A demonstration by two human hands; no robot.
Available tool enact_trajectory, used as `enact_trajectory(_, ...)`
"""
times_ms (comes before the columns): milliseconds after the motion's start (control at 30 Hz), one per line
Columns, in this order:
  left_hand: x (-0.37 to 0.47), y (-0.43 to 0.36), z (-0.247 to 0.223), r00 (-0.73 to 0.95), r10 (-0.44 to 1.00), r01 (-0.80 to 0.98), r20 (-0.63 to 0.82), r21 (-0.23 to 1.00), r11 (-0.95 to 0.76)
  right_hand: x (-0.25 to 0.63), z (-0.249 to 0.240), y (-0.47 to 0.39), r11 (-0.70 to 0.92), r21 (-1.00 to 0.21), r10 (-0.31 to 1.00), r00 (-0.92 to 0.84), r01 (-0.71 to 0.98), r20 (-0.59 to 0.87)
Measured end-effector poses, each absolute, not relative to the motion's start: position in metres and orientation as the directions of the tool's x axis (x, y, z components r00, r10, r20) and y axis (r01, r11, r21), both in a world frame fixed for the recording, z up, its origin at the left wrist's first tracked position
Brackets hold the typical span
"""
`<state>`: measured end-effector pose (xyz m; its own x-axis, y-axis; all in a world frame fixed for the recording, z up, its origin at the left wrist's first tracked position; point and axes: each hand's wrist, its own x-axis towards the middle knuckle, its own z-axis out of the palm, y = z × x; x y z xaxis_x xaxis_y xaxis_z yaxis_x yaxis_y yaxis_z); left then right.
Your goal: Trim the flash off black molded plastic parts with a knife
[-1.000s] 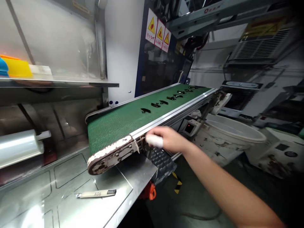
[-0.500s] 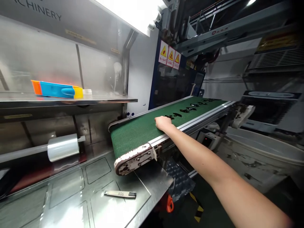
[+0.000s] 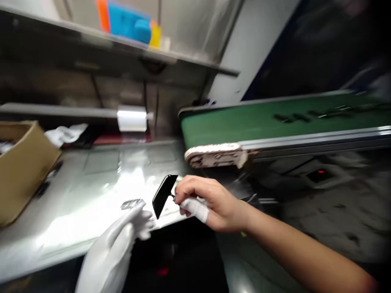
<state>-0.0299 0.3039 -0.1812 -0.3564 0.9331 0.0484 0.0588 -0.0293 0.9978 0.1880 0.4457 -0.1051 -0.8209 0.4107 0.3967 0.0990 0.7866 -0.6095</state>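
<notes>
While the view is smeared by motion, we can make out our right hand (image 3: 207, 203) closed in a pinch on a small black plastic part (image 3: 163, 194), gripping it at its right edge with the fingertips; one finger carries a white wrap. The part is tilted, glossy, and held in the air just over the front edge of the steel table (image 3: 91, 191), below the near end of the green conveyor belt (image 3: 259, 122).

Our left hand (image 3: 134, 221), in a white glove, comes up from below with its fingers stretched out and loosely parted, their tips just beside the lower end of the part; whether they touch it we cannot tell.

More dark parts (image 3: 290, 118) lie further along the belt. A cardboard box (image 3: 21, 167) stands at the table's left, a roll of clear film (image 3: 132, 119) hangs behind, and blue, orange and yellow items (image 3: 130, 24) sit on the upper shelf (image 3: 183, 60).
</notes>
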Motion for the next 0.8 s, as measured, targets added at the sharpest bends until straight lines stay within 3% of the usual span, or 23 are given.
enact_trajectory(33,-0.028,0.302,-0.185,-0.278,0.959,-0.151,-0.050,0.988,0.008,0.179,-0.117,0.432,0.702,-0.712,0.399,-0.835,0.012,0.380)
enact_trajectory(100,-0.026,0.299,-0.195,-0.120,0.982,-0.522,-0.149,0.850,0.065,0.167,-0.138,0.417,0.562,-0.827,0.399,-0.870,-0.018,0.290)
enact_trajectory(167,-0.023,0.295,-0.205,-0.003,0.989,-0.698,-0.148,0.708,0.104,0.161,-0.158,0.412,0.495,-0.868,0.383,-0.886,-0.042,0.261)
enact_trajectory(433,-0.014,0.282,-0.223,0.170,0.954,-0.703,-0.245,0.649,0.292,0.175,-0.200,0.406,0.491,-0.858,0.369,-0.856,-0.151,0.362)
enact_trajectory(800,0.006,0.287,-0.229,0.187,0.963,-0.640,-0.195,0.720,0.270,0.192,-0.220,0.400,0.416,-0.887,0.486,-0.776,-0.201,0.403)
